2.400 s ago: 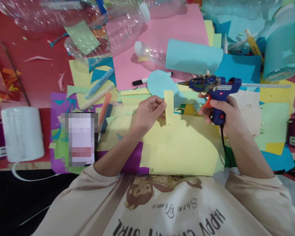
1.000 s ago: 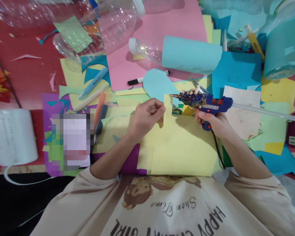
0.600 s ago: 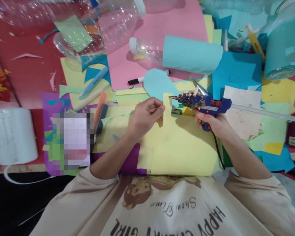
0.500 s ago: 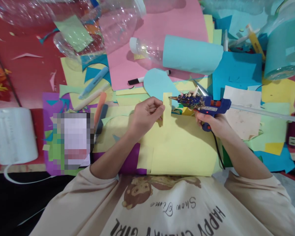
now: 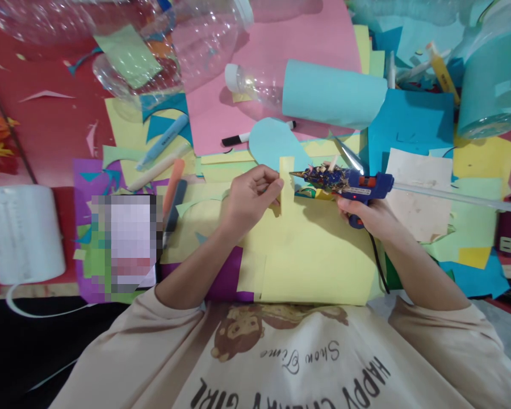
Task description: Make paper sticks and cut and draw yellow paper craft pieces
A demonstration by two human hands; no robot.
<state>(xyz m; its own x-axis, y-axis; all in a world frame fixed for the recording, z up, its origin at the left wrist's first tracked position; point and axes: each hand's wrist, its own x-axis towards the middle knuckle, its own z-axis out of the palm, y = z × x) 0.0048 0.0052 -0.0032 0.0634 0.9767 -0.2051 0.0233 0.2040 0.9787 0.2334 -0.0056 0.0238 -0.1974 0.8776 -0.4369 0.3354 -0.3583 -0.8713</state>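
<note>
Head view, left hand (image 5: 253, 194) pinching yellow strip (image 5: 287, 190), right hand (image 5: 369, 216) gripping glue gun (image 5: 364, 185), nozzle (image 5: 298, 174) at free edge

The shirt (image 5: 298, 335) reads "Show Time" and "HAPPY"; the glue-gun label (image 5: 360, 192) is blurred.

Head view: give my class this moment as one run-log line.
left hand: pinching yellow strip | right hand: gripping glue gun | nozzle: at strip, contact unclear | blue-wrapped bottle: on its side

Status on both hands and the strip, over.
Left hand pinching yellow strip. Right hand gripping blue glue gun. Nozzle at strip's upper half, contact unclear. Nothing visible between them.
</note>
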